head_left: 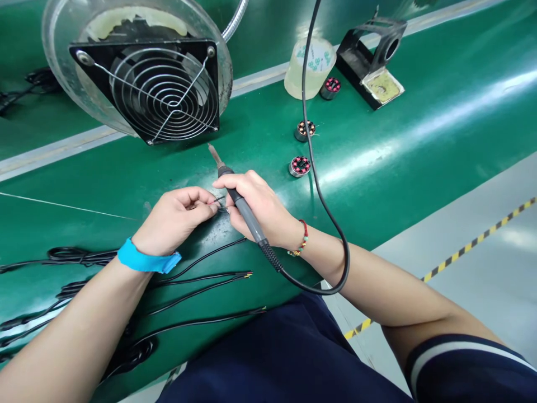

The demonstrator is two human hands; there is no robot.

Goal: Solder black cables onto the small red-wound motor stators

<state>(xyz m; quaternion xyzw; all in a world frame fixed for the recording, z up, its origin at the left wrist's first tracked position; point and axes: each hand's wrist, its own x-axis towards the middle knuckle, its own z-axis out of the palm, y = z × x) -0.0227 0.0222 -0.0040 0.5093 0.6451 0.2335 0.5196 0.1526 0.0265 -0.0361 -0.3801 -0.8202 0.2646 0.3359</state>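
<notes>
My right hand (260, 207) is closed around the grey handle of a soldering iron (247, 215), its tip pointing up and left, above the table. The iron's black cord loops over my right forearm. Close beside it, my left hand (180, 215) pinches a thin dark wire (218, 198) between thumb and fingertips. The wire's far end lies by my right fingers; whether they also grip it cannot be made out. Several black cables (201, 277) with stripped, coloured ends lie under and below my left wrist. Small round motor stators (300, 166) with red and black windings stand to the right.
A fume extractor fan (165, 95) with a wire guard stands behind my hands. At the back right are a roll of clear tape (310, 67) and a soldering iron stand (371, 61) with a yellow sponge. The green table (419, 151) ends at a right-hand edge.
</notes>
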